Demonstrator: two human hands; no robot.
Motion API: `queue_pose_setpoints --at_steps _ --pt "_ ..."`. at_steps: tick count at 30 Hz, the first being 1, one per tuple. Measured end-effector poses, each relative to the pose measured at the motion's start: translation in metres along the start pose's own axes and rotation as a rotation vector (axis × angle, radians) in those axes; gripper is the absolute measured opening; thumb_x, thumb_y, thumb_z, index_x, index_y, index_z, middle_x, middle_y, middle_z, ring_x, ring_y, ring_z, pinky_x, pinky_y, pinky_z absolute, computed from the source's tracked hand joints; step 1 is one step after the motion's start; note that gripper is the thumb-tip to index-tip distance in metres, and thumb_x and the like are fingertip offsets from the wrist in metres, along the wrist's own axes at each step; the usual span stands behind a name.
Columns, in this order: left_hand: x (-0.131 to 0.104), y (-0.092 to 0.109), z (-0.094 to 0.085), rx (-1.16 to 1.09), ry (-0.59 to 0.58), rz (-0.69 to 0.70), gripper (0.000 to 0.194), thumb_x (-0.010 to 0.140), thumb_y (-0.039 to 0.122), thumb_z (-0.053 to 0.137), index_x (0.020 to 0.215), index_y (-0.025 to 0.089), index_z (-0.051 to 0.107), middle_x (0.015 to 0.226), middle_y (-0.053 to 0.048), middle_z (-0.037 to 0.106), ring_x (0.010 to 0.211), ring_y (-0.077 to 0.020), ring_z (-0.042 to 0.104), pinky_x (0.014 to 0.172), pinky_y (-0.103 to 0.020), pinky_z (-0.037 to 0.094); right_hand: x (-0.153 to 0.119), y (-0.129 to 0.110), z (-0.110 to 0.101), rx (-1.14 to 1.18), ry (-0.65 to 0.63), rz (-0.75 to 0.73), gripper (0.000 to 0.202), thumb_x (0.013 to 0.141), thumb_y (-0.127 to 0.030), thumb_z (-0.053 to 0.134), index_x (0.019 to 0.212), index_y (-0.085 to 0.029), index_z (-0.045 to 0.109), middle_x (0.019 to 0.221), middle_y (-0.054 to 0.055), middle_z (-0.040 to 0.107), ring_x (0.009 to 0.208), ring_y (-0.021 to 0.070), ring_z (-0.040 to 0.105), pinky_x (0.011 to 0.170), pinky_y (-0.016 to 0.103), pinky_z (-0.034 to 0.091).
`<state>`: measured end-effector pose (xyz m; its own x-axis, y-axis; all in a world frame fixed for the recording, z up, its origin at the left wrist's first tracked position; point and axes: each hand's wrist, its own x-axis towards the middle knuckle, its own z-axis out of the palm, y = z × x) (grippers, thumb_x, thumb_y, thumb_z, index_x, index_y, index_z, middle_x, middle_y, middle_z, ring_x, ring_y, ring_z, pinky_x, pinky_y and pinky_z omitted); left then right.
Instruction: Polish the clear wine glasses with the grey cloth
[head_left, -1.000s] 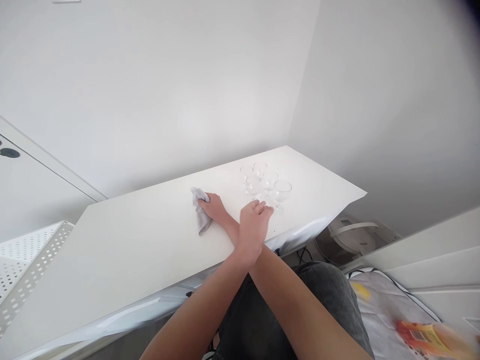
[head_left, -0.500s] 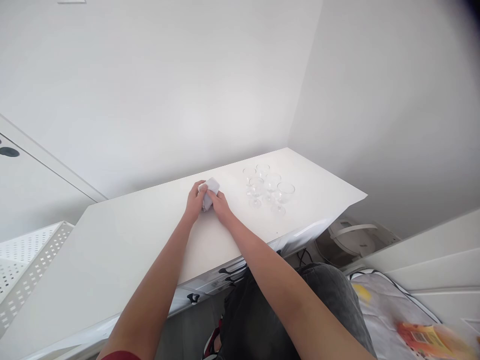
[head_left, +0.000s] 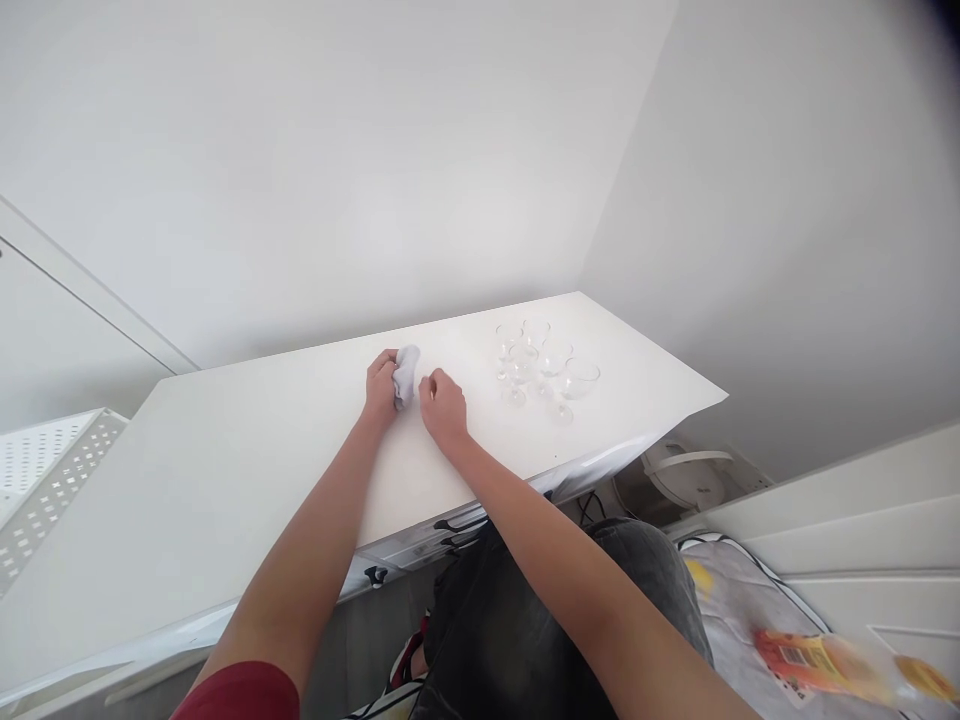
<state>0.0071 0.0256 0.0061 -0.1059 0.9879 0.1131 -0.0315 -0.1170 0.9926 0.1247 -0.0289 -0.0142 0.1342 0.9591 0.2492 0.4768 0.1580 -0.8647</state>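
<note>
My left hand (head_left: 382,386) is closed around a crumpled light grey cloth (head_left: 406,376) above the white cabinet top. Just right of the cloth, a small gap away, my right hand (head_left: 444,402) is curled with its fingertips drawn together. What sits inside those fingers, if anything, I cannot make out. Several clear stemmed glasses (head_left: 581,377) stand upright in a cluster on the cabinet top, to the right of my right hand.
The white cabinet (head_left: 300,430) runs along the wall, with black drawer handles (head_left: 376,576) in front. A white perforated panel (head_left: 45,490) is at left. On the lower right, an orange-labelled bottle (head_left: 817,662) lies on a quilted mat (head_left: 739,600). A round white-lidded object (head_left: 694,480) stands beyond the cabinet.
My hands have come apart: both held the cloth before, and now only the left does. The right hand has drawn away from it and curled. The view has shifted slightly.
</note>
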Motion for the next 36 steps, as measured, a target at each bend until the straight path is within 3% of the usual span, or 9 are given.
queue_pose_setpoints --at_steps 5,9,12,17,20,24,27,30,36 --pt "-0.008 0.009 0.004 -0.107 -0.151 0.041 0.036 0.064 0.019 0.054 0.1 0.022 0.06 0.104 -0.004 0.062 0.066 -0.0121 0.047 0.053 -0.025 0.035 -0.044 0.003 -0.007 -0.367 -0.14 -0.19 0.01 0.089 -0.027 0.057 0.097 -0.021 0.054 0.097 0.01 0.059 0.096 0.0285 0.055 0.089 0.045 0.047" --pt "-0.03 0.02 0.018 -0.145 -0.483 -0.064 0.035 0.062 0.021 0.059 0.097 0.023 0.059 0.116 -0.007 0.062 0.077 -0.0155 0.055 0.056 -0.025 0.042 -0.07 0.007 -0.026 -0.1 0.066 -0.163 0.066 0.085 -0.033 0.07 0.142 -0.017 0.04 0.137 0.02 0.049 0.125 0.0317 0.051 0.102 0.048 0.05" --pt "-0.05 0.021 0.036 -0.065 -0.58 -0.101 0.037 0.071 0.026 0.059 0.108 0.025 0.063 0.12 -0.008 0.062 0.096 -0.0207 0.06 0.071 -0.028 0.051 -0.071 0.005 -0.035 0.031 0.05 -0.17 0.098 0.08 -0.04 0.079 0.159 -0.023 0.023 0.156 0.019 0.034 0.141 0.0331 0.042 0.11 0.049 0.047" --pt "-0.054 0.01 0.049 0.084 -0.616 0.135 0.034 0.087 0.028 0.045 0.117 0.026 0.061 0.137 -0.006 0.058 0.133 -0.0237 0.051 0.102 -0.037 0.049 -0.077 0.005 -0.053 0.15 0.002 -0.152 0.066 0.09 -0.023 0.06 0.153 -0.027 0.041 0.136 0.012 0.059 0.122 0.0274 0.061 0.1 0.045 0.054" --pt "-0.046 0.002 0.048 0.23 -0.596 0.305 0.032 0.1 0.034 0.035 0.111 0.023 0.063 0.137 -0.009 0.059 0.134 -0.0243 0.051 0.113 -0.044 0.042 -0.122 0.031 -0.081 0.105 0.101 -0.223 0.044 0.095 -0.017 0.046 0.136 -0.024 0.057 0.115 0.01 0.067 0.102 0.0241 0.068 0.088 0.041 0.059" --pt "-0.043 -0.005 0.05 0.66 -0.681 0.552 0.036 0.104 0.044 0.039 0.118 0.027 0.067 0.145 -0.007 0.057 0.138 -0.0251 0.048 0.121 -0.047 0.033 -0.223 0.113 -0.148 -0.359 0.168 -0.552 0.052 0.08 -0.016 0.055 0.13 -0.026 0.066 0.114 0.013 0.07 0.098 0.0347 0.071 0.082 0.054 0.062" --pt "-0.045 -0.007 0.055 0.865 -0.799 0.679 0.041 0.106 0.044 0.035 0.131 0.029 0.065 0.153 -0.004 0.054 0.147 -0.0251 0.042 0.126 -0.048 0.026 -0.288 0.177 -0.206 -0.524 0.099 -0.316 0.052 0.078 -0.013 0.054 0.122 -0.033 0.071 0.111 0.013 0.073 0.096 0.0361 0.075 0.077 0.049 0.066" --pt "-0.047 -0.007 0.06 0.97 -0.894 0.691 0.049 0.107 0.048 0.031 0.147 0.032 0.054 0.165 -0.002 0.042 0.157 -0.0256 0.028 0.131 -0.051 0.014 -0.319 0.207 -0.244 -0.527 0.175 -0.074 0.037 0.082 -0.027 0.058 0.116 -0.036 0.071 0.115 0.016 0.072 0.098 0.0415 0.075 0.073 0.051 0.065" --pt "-0.044 -0.004 0.071 1.079 -0.992 0.675 0.054 0.106 0.053 0.029 0.155 0.035 0.045 0.172 0.004 0.025 0.162 -0.0295 0.011 0.131 -0.059 0.001 -0.307 0.196 -0.244 -0.558 0.156 0.097 0.021 0.094 -0.03 0.048 0.108 -0.027 0.063 0.103 0.008 0.072 0.086 0.0277 0.075 0.066 0.038 0.06"
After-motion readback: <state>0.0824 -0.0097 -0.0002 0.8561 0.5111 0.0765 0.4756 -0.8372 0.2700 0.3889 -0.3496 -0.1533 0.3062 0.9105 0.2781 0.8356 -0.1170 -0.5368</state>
